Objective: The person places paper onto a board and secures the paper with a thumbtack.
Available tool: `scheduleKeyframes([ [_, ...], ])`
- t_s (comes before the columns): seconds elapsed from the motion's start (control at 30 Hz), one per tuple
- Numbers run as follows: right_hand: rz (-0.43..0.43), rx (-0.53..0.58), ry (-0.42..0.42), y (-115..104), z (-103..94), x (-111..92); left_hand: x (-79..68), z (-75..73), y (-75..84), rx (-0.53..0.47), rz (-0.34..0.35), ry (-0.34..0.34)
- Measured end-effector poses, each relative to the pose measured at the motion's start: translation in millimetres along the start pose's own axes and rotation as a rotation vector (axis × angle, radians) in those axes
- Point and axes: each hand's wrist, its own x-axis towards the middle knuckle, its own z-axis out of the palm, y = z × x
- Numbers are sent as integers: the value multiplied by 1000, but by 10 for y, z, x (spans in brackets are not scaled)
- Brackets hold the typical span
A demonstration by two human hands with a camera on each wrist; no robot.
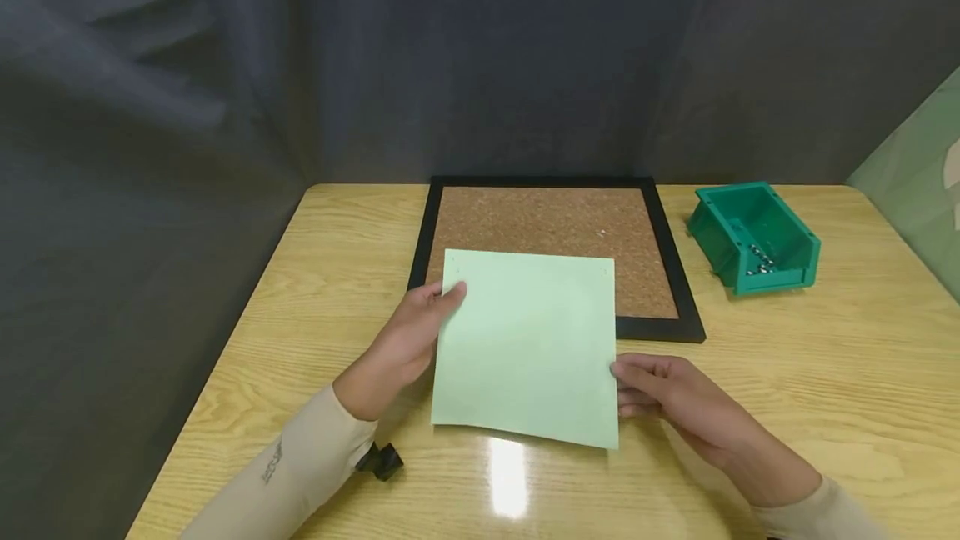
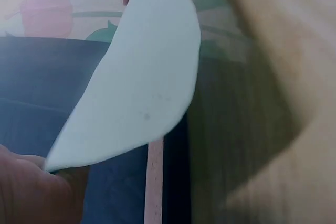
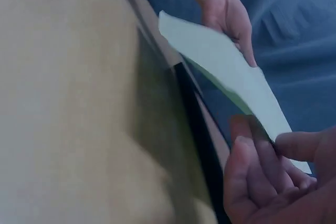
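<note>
A light green sheet of paper is held up over the near part of a cork board with a black frame. My left hand pinches the paper's upper left edge, thumb on the front. On the opposite side, my right hand pinches the right edge below its middle. Small marks show near the paper's two top corners. The right wrist view shows the paper slightly bent between both hands, apart from the table. In the left wrist view the paper curves away from the left hand.
A green plastic bin with several small shiny metal pieces stands right of the board. The wooden table reaches back to a dark curtain. A small white speck lies on the cork.
</note>
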Motion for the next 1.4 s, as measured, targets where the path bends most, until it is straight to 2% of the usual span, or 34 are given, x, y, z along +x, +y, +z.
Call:
scheduleKeyframes([
  [0.13, -18, -38, 135, -135, -58, 117, 89, -8, 24, -44, -1, 20],
  [0.23, -24, -56, 202, -219, -146, 223, 142, -29, -14, -68, -4, 35],
  [0.37, -27, -84, 232, -307, -265, 377, 224, -57, -75, -71, 13, 60],
  [0.6, -6, -80, 255, -476, -384, 675, 533, -71, -17, -32, 32, 197],
  [0.8, 62, 0, 272, -611, -480, 958, 825, -86, 54, 33, -18, 296],
  [0.93, 110, 8, 304, -668, -539, 1128, 969, -100, 80, 86, -12, 369],
  [1.07, 119, -18, 329, -656, -607, 1235, 1052, -96, 99, 152, -9, 415],
  [1.23, 90, -54, 330, -591, -686, 1310, 1134, -99, 98, 235, -29, 434],
  [1.4, 90, -99, 391, -544, -728, 1357, 1191, -91, 102, 336, -21, 458],
])
